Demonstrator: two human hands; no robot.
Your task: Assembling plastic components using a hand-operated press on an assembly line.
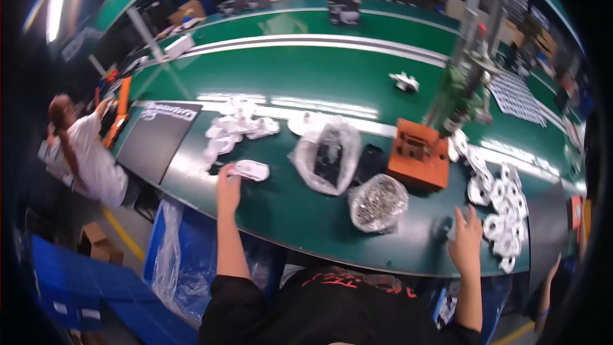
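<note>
My left hand (228, 182) pinches the left end of a white oval plastic part (253, 170) at the table's left side. Just beyond it lies a loose heap of similar white plastic parts (237, 124). Over the right side of the table is my right hand (466, 237), its fingers apart, beside another pile of white parts with round holes (504, 211). Between my hands stand a clear bag of small metal pieces (378, 203) and a clear bag of black pieces (329, 156).
Behind the bags, a green press (456, 92) rises by an orange block fixture (418, 156). A green conveyor (274, 73) crosses beyond the table, carrying a white part (404, 82). Blue bins (156, 243) stand below left. People work at left (89, 153), far side and right.
</note>
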